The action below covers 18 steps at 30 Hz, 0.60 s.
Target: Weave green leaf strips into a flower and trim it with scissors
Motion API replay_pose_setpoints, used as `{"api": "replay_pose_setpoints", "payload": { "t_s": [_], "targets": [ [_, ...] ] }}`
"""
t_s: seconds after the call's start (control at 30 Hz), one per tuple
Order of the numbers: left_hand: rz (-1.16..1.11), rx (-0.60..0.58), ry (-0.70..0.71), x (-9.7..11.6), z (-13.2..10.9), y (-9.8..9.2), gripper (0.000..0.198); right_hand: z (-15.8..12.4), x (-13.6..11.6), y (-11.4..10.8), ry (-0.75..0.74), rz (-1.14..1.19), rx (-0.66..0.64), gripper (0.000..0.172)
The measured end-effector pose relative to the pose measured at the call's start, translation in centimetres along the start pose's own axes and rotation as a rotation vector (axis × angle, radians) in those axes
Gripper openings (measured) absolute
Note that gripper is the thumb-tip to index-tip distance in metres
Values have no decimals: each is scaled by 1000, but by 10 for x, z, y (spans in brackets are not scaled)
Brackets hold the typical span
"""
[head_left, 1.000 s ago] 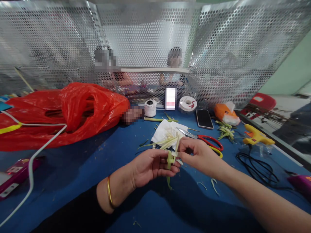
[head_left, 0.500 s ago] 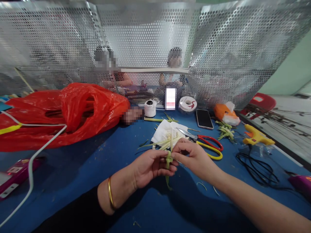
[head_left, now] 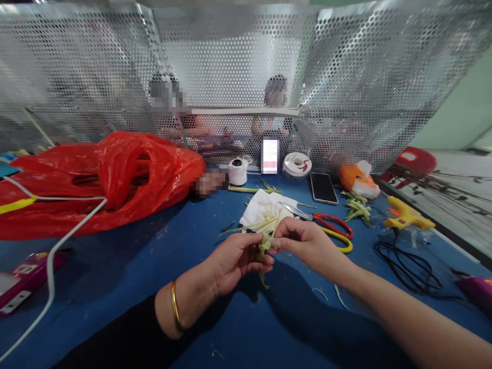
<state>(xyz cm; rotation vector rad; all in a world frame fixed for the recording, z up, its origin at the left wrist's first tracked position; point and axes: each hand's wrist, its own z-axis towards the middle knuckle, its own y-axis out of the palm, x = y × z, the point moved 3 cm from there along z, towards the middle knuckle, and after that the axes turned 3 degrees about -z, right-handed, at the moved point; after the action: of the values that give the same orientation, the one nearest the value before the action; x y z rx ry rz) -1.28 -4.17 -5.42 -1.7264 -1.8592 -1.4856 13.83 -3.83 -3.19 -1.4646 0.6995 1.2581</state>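
A small piece of folded green leaf strips (head_left: 264, 247) is pinched between the thumb and fingers of my left hand (head_left: 234, 261), its tail hanging below. My right hand (head_left: 303, 243) closes thumb and forefinger on a strip at the right side of the same piece. Just beyond my hands, loose pale green strips (head_left: 257, 224) lie on a crumpled white tissue (head_left: 255, 205). Scissors with one red and one yellow handle (head_left: 333, 220) rest behind my right hand, blades partly over the tissue.
Leftward lies a big red plastic bag (head_left: 154, 189) with a white cord (head_left: 67, 241) over the table. At the back stand a thread spool (head_left: 237, 171) and a ribbon roll (head_left: 297, 165). A phone (head_left: 323, 188), green woven pieces (head_left: 357, 209) and a yellow glue gun (head_left: 407, 215) are on the right.
The strip that stood upright above the folded piece now leans right, toward my right fingers. My left hand and the piece have shifted slightly left.
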Motion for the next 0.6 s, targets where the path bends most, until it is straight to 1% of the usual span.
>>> {"api": "replay_pose_setpoints", "payload": {
  "t_s": [0.1, 0.17, 0.2, 0.3, 0.37, 0.47, 0.6],
  "targets": [
    [29, 2, 9, -3, 0, 2, 21, -2, 3, 4, -49, -123, 82, 16],
    [23, 1, -3, -5, 0, 2, 22, -2, 1, 4, -101, -192, 100, 16],
    [11, 8, -7, -5, 0, 1, 22, -2, 0, 3, -117, -191, 82, 15],
    [-44, 12, 3, -2, 1, -2, 22, 0, -4, -1, -117, -69, -40, 12],
    [-77, -7, 10, 0, 1, -3, 22, 2, -6, -6, -110, -28, -76, 11],
    [-89, -7, 1, 1, 1, -3, 23, 4, -4, -9, -119, -64, -55, 6],
    [-52, 6, -17, -2, 1, 0, 24, 3, -1, -6, -134, -132, -1, 9]
  ]
}}
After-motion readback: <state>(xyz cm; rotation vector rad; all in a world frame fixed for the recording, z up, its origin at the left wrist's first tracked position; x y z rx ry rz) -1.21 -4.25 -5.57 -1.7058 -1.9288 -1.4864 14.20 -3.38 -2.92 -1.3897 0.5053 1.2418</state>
